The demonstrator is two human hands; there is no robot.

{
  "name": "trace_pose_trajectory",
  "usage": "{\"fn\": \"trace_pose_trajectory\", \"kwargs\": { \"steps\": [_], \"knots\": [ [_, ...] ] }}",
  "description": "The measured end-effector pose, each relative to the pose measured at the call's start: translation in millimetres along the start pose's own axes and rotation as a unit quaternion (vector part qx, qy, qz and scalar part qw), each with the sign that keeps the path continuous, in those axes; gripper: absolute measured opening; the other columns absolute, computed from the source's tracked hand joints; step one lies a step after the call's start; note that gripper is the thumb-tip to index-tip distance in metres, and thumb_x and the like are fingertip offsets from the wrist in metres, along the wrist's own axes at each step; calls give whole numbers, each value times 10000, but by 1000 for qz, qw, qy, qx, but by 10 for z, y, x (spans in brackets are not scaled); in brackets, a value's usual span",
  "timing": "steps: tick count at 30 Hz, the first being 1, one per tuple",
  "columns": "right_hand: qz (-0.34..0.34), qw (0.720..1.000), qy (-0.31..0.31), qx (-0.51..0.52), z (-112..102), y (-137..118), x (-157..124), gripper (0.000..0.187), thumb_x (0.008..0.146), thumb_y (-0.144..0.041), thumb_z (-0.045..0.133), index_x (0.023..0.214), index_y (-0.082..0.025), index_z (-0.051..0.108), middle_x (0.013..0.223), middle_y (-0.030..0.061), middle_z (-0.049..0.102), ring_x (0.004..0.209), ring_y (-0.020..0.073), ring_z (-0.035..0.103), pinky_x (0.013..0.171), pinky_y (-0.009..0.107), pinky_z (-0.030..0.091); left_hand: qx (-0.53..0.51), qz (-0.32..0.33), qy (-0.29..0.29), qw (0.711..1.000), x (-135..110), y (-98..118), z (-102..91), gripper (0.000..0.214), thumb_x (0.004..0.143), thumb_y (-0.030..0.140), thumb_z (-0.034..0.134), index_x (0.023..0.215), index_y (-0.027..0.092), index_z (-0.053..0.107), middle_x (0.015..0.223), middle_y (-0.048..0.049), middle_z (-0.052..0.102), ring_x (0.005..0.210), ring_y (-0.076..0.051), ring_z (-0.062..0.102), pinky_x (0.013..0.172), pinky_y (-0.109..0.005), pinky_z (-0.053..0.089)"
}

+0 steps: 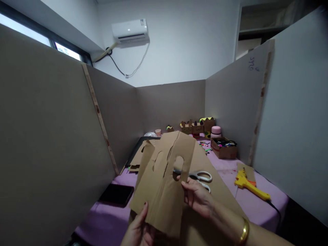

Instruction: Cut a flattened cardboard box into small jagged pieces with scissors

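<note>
I hold up a folded brown cardboard piece with rounded cut-out holes, in front of me over the purple table. My left hand pinches its lower edge, thumb on the front. My right hand grips the piece's right side at a cut-out hole. White-handled scissors show just behind that hand, their blade visible through the hole; I cannot tell whether the hand holds them. A larger cardboard sheet lies under my right hand.
A yellow glue gun lies at the right, a black phone at the left. Cardboard scraps, small cardboard boxes, a box of bits and a pink jar sit further back. Grey partition boards enclose the table.
</note>
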State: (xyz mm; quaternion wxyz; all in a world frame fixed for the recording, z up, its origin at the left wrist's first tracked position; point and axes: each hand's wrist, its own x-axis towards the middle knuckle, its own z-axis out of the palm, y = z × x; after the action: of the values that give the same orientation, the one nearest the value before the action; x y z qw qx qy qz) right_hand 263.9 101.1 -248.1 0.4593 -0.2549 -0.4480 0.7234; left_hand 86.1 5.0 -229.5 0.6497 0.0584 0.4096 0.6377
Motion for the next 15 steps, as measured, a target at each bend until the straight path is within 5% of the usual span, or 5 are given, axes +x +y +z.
{"fn": "trace_pose_trajectory", "kwargs": {
  "steps": [8,12,15],
  "knots": [
    [-74,969,-23,-235,-102,12,43,318,851,-416,468,1045,-194,589,939,88,692,813,237,650,727,390,496,12,84,-14,996,-73,-120,111,550,819,106,580,1342,134,413,1027,-138,724,958,-285,673,847,-416,558],
    [-156,880,32,-447,-370,-25,47,269,803,-302,570,1045,-197,621,1128,135,615,1119,329,477,988,510,312,-1,111,21,994,-50,37,132,464,853,92,517,1308,157,452,961,-103,739,918,-245,691,826,-380,570],
    [-179,795,70,-575,-592,18,49,391,702,-126,594,1092,-141,607,1204,211,545,1162,409,394,988,613,224,-27,101,15,994,4,227,102,337,879,124,481,1210,142,542,880,-94,742,870,-226,704,783,-349,585]
  ]
}}
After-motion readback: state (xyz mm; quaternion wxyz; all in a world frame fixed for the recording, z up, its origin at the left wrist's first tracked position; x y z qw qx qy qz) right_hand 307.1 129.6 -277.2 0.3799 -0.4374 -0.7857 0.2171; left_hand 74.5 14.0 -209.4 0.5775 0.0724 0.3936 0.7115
